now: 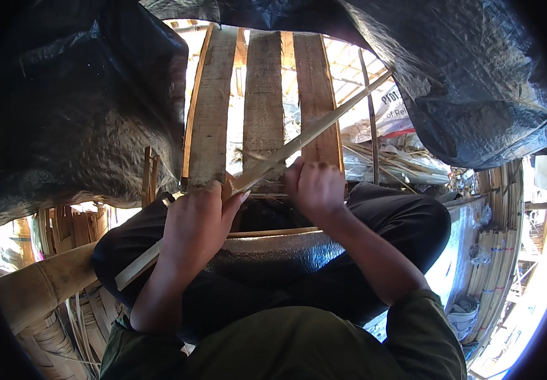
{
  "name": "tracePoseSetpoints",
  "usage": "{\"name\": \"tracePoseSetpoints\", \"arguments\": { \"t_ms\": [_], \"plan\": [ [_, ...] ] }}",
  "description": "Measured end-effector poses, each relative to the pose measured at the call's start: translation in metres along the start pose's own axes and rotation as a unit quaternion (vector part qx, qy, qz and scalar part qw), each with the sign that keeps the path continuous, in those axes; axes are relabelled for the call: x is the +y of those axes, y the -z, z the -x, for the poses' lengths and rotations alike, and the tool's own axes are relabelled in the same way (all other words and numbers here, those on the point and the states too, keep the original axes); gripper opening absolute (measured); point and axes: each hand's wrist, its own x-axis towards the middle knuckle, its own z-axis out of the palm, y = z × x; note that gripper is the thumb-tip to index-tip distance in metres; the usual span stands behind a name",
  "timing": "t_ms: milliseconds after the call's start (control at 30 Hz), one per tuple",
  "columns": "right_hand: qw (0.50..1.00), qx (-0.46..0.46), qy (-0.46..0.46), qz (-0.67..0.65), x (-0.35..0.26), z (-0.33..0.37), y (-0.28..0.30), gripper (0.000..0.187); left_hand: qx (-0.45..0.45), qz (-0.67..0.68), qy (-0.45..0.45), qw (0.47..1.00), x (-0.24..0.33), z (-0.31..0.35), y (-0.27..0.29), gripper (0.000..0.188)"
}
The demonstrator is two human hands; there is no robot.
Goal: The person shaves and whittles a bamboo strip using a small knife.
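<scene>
A long pale bamboo strip (324, 122) runs slantwise from beside my left thigh up to the far right. My left hand (194, 215) is closed around its lower part, with the thumb lying along it. Close to the strip's right side, my right hand (318, 189) is a fist with the knuckles up. What it holds, if anything, is hidden by the fingers. A small blurred sliver (257, 156) shows at the strip between the hands; I cannot tell what it is.
Three upright wooden boards (264, 95) stand ahead. Dark tarps hang at the left (77, 95) and right (470, 82). A thick bamboo pole (45, 278) lies by my left knee. Bundled bamboo strips (498, 253) and a printed sack (384, 117) are at the right.
</scene>
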Motion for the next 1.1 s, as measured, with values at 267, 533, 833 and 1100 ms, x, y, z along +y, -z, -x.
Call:
{"name": "tracePoseSetpoints", "arguments": {
  "t_ms": [267, 533, 833, 1100],
  "plan": [
    [0.966, -0.229, -0.118, -0.007, 0.001, -0.013, 0.008, 0.020, 0.000, 0.009, 0.008, 1.000, -0.005, 0.000, 0.001, 0.040],
    [0.985, -0.137, -0.105, 0.014, 0.008, -0.012, -0.002, 0.033, 0.000, 0.002, 0.018, 1.000, -0.008, 0.000, -0.004, 0.038],
    [0.978, -0.140, -0.155, 0.031, 0.006, -0.016, 0.002, 0.037, 0.001, 0.023, 0.021, 1.000, -0.010, 0.000, 0.000, 0.038],
    [0.996, -0.049, -0.054, 0.055, 0.024, -0.008, -0.010, 0.032, -0.012, 0.033, 0.035, 0.999, -0.009, 0.001, 0.003, 0.039]
  ]
}}
